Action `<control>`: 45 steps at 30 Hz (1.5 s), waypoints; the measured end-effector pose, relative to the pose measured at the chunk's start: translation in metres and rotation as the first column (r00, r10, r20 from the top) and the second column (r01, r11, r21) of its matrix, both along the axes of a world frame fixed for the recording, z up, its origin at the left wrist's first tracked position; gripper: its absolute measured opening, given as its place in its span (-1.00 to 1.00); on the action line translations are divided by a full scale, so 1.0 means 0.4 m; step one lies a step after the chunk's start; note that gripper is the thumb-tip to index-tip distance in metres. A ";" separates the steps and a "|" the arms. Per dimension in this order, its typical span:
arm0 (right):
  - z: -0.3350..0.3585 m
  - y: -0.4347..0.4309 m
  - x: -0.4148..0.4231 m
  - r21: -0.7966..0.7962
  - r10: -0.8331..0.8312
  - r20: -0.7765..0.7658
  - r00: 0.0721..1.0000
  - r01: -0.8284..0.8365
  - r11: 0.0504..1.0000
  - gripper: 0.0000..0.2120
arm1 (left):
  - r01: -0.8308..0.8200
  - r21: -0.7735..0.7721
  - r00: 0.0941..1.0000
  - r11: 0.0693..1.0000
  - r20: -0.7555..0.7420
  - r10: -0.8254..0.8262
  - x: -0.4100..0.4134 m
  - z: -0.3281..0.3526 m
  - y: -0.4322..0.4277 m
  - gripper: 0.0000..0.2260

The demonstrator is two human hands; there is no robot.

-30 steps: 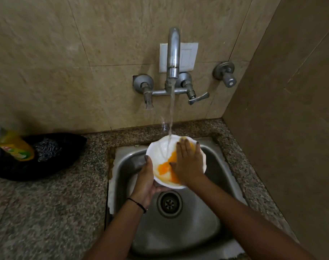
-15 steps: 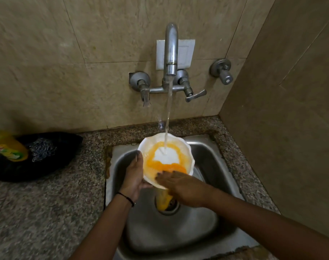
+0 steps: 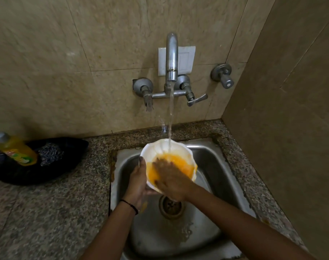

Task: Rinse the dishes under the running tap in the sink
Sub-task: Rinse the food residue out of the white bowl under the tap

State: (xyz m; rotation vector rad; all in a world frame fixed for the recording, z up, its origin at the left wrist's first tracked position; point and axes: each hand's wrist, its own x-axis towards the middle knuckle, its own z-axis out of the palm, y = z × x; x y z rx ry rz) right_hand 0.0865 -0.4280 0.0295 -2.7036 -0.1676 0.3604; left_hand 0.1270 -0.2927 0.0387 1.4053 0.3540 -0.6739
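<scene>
Motion blur smears the right hand (image 3: 172, 180), which covers the 6 o'clock rim of the white bowl (image 3: 161, 149). The left hand (image 3: 138, 182) grips the 9 o'clock rim, thumb on top, fingers hidden beneath. Right fingers lie straight, spread in orange water. The bowl is under the tap (image 3: 172, 57) stream, at 12 o'clock in the sink (image 3: 227, 184)

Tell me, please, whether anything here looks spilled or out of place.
The orange liquid in the white bowl seems to run over its right rim into the sink. The yellow soap bottle lies tilted on a black cloth, not upright.
</scene>
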 end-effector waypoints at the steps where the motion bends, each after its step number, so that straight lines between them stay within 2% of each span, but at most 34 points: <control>1: -0.013 -0.013 0.028 -0.116 -0.081 0.038 0.996 0.085 0.990 -0.38 | -0.002 -0.035 1.000 0.999 -0.029 0.001 -0.008 0.003 -0.003 -0.56; 2: -0.026 -0.023 0.051 -0.204 -0.153 0.100 0.983 0.171 0.964 -0.34 | 0.001 -0.062 0.999 0.998 -0.043 -0.003 -0.014 0.007 -0.007 -0.57; 4: -0.029 -0.013 0.070 -0.227 -0.211 0.174 0.962 0.248 0.942 -0.23 | -0.002 -0.071 0.999 0.997 -0.049 -0.002 -0.016 0.014 -0.014 -0.62; 7: -0.020 0.026 0.070 -0.141 -0.099 0.168 0.981 0.123 0.982 -0.22 | 0.034 -0.037 0.999 0.999 -0.029 -0.036 -0.005 0.009 -0.012 -0.63; 9: -0.023 0.013 0.079 -0.255 0.033 0.207 0.978 0.022 0.967 -0.26 | 0.054 -0.025 0.998 0.998 -0.030 -0.054 -0.004 0.002 -0.002 -0.58; 10: -0.026 -0.006 0.089 -0.319 0.021 0.193 0.981 0.042 0.947 -0.29 | 0.052 -0.032 0.998 0.998 -0.038 -0.053 -0.005 -0.001 0.002 -0.54; 12: -0.028 -0.048 0.098 -0.378 -0.137 0.176 0.975 0.195 0.905 -0.30 | 0.045 -0.053 0.997 0.998 -0.054 -0.047 -0.008 -0.007 0.004 -0.48; 14: -0.016 -0.045 0.100 -0.284 -0.280 0.140 0.950 0.310 0.907 -0.21 | 0.027 -0.060 0.997 0.998 -0.066 -0.031 -0.017 -0.003 0.003 -0.46; 15: -0.021 -0.034 0.099 -0.250 -0.254 0.148 0.956 0.284 0.926 -0.20 | 0.020 -0.062 0.997 0.998 -0.074 -0.025 -0.022 -0.001 0.002 -0.46; 18: -0.035 -0.012 0.089 -0.340 0.078 0.214 0.974 -0.001 0.940 -0.32 | 0.025 -0.075 0.997 0.997 -0.071 -0.030 -0.027 -0.003 -0.001 -0.48; 19: -0.040 -0.025 0.093 -0.420 0.115 0.255 0.960 0.003 0.907 -0.34 | 0.037 -0.076 0.997 0.996 -0.060 -0.041 -0.026 -0.002 -0.002 -0.47; 21: -0.033 -0.059 0.112 -0.499 0.008 0.349 0.937 0.178 0.848 -0.37 | 0.032 -0.083 0.999 0.996 -0.041 -0.036 -0.021 0.004 -0.001 -0.48; 23: -0.021 -0.081 0.115 -0.422 -0.209 0.342 0.916 0.349 0.837 -0.38 | -0.016 -0.076 1.000 0.997 -0.027 0.014 -0.016 0.008 0.002 -0.50; 25: -0.025 -0.088 0.109 -0.273 -0.423 0.253 0.870 0.483 0.832 -0.37 | -0.064 -0.049 0.998 0.997 0.002 0.064 -0.013 0.002 0.003 -0.52; 29: -0.046 -0.072 0.057 -0.015 -0.692 0.025 0.721 0.693 0.721 -0.43 | -0.130 -0.011 0.988 0.991 0.083 0.131 -0.011 -0.001 0.003 -0.62; 32: -0.101 -0.049 0.026 0.232 -0.705 -0.299 0.643 0.766 0.600 -0.46 | -0.153 0.077 0.950 0.985 0.287 0.125 -0.009 0.000 0.004 -0.78; 34: -0.119 -0.037 0.018 0.463 -0.607 -0.497 0.620 0.781 0.418 -0.56 | -0.127 0.120 0.903 0.985 0.424 0.065 -0.011 0.001 0.010 -0.73; 36: -0.124 -0.037 0.020 0.559 -0.567 -0.582 0.583 0.793 0.243 -0.71 | -0.093 0.139 0.875 0.986 0.485 0.014 -0.016 0.001 0.018 -0.70; 37: -0.121 -0.041 0.024 0.567 -0.589 -0.563 0.580 0.789 0.235 -0.73 | -0.077 0.131 0.872 0.988 0.490 0.003 -0.018 0.002 0.025 -0.70; 39: -0.109 -0.059 0.039 0.546 -0.661 -0.440 0.608 0.766 0.341 -0.74 | -0.021 0.067 0.898 0.998 0.439 -0.010 -0.016 0.010 0.044 -0.71; 41: -0.077 -0.080 0.057 0.516 -0.681 -0.284 0.675 0.706 0.484 -0.70 | 0.074 0.020 0.942 0.997 0.327 -0.076 -0.009 0.018 0.068 -0.70; 43: -0.033 -0.097 0.079 0.435 -0.640 -0.094 0.763 0.609 0.663 -0.72 | 0.162 0.052 0.951 0.985 0.256 -0.170 0.007 0.020 0.089 -0.70; 45: 0.014 -0.102 0.102 0.302 -0.524 0.052 0.850 0.487 0.820 -0.74 | 0.231 0.116 0.940 0.966 0.229 -0.252 0.025 0.023 0.091 -0.66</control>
